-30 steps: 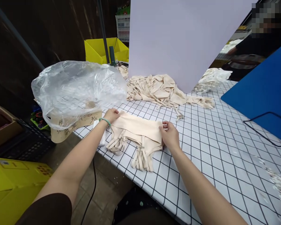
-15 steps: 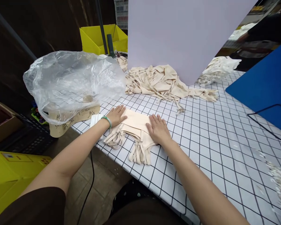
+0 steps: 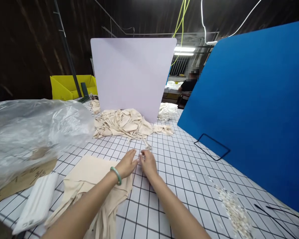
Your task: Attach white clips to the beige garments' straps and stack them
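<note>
My left hand [image 3: 127,164], a green bangle on its wrist, hovers over the right edge of a flat stack of beige cloth pieces [image 3: 89,169] with narrow straps. Its fingers are apart and nothing shows in them. Just right of it is my right hand [image 3: 148,163], fingers loosely curved and thumb side facing the left hand, also with nothing visible in it. The two hands nearly touch at the fingertips. My left forearm covers part of the stack. Beyond my hands lies a tangled heap of beige strappy cloth [image 3: 124,122].
A pale panel [image 3: 132,73] stands behind the heap, and a blue panel [image 3: 251,109] rises at the right. Clear plastic [image 3: 40,122] and a white strip-shaped object [image 3: 37,202] lie left. White scraps [image 3: 233,209] dot the checked table [image 3: 179,179]. A person [image 3: 188,84] sits far back.
Both hands have left their flat position on the beige stack and come together at its right. The view has tilted up, showing more of the panels and room.
</note>
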The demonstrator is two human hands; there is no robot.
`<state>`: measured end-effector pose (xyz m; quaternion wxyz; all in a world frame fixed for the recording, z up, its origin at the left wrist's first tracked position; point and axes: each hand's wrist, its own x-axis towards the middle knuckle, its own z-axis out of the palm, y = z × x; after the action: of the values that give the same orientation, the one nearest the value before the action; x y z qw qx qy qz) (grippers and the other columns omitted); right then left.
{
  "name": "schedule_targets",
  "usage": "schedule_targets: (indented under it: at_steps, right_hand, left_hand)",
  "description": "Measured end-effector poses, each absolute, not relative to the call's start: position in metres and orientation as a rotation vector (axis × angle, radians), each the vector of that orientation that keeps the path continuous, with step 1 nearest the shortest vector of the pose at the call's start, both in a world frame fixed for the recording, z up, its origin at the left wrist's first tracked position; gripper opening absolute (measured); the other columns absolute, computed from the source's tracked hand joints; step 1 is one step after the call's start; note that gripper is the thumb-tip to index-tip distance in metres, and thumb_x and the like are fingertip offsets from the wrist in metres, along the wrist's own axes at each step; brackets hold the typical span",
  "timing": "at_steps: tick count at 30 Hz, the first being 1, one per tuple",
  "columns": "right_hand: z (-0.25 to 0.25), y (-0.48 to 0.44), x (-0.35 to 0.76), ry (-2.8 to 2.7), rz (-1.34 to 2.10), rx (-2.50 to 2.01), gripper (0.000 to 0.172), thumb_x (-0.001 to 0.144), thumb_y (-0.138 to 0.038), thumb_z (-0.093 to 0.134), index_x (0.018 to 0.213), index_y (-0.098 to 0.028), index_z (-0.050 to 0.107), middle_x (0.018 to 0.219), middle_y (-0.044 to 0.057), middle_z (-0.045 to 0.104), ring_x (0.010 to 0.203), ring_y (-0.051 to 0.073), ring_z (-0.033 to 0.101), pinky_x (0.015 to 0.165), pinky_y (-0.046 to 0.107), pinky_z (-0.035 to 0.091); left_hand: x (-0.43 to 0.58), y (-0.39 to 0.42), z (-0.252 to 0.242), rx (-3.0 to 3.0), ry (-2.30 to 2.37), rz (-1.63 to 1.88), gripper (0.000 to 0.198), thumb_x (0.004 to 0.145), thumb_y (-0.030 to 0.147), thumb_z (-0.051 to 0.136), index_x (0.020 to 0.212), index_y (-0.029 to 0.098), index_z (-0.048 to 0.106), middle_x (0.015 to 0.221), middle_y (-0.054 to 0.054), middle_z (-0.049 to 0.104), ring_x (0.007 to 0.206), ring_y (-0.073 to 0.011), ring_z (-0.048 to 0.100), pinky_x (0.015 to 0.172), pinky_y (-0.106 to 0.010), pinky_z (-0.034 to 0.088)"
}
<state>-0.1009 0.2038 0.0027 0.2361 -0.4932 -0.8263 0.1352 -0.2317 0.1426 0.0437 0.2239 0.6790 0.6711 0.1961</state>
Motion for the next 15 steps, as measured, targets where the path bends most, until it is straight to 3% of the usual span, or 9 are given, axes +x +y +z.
schedule_targets:
  at_steps: [6, 9, 12, 15]
  right_hand:
    - [0.011, 0.344, -0.044, -2.204, 0.148, -1.718, 0.021, 0.094, -0.019, 0.053, 0.111, -0.013, 0.064, 0.116, 0.012, 0.064, 0.110, 0.024, 0.058, 0.094, 0.040, 0.047]
    - [0.018, 0.392, -0.028, -2.230, 0.069, -1.838, 0.032, 0.094, -0.033, 0.060, 0.122, -0.016, 0.060, 0.126, 0.011, 0.060, 0.110, 0.024, 0.060, 0.093, 0.045, 0.051]
    - [0.030, 0.415, -0.014, -2.327, 0.030, -1.861, 0.037, 0.094, -0.036, 0.061, 0.125, -0.016, 0.058, 0.127, 0.011, 0.060, 0.109, 0.024, 0.062, 0.091, 0.046, 0.053]
    - [0.041, 0.398, -0.003, -2.506, 0.037, -1.756, 0.031, 0.093, -0.034, 0.061, 0.118, -0.014, 0.062, 0.121, 0.011, 0.062, 0.108, 0.024, 0.061, 0.093, 0.045, 0.050]
  left_hand:
    - [-0.184, 0.183, 0.052, 1.634, 1.711, 0.671, 0.058, 0.092, 0.040, 0.045, 0.141, 0.010, 0.049, 0.150, -0.015, 0.046, 0.141, -0.0250, 0.041, 0.118, -0.037, 0.031]
    - [-0.161, 0.193, 0.057, 1.619, 1.636, 0.643, 0.058, 0.091, 0.041, 0.047, 0.140, 0.010, 0.051, 0.148, -0.014, 0.048, 0.139, -0.0257, 0.043, 0.116, -0.037, 0.034]
    - [-0.147, 0.202, 0.055, 1.607, 1.585, 0.631, 0.058, 0.090, 0.043, 0.049, 0.139, 0.012, 0.051, 0.146, -0.012, 0.051, 0.135, -0.0264, 0.048, 0.112, -0.038, 0.041]
    - [-0.145, 0.209, 0.049, 1.605, 1.627, 0.660, 0.053, 0.090, 0.040, 0.052, 0.135, 0.012, 0.054, 0.142, -0.014, 0.055, 0.132, -0.0274, 0.050, 0.111, -0.040, 0.042]
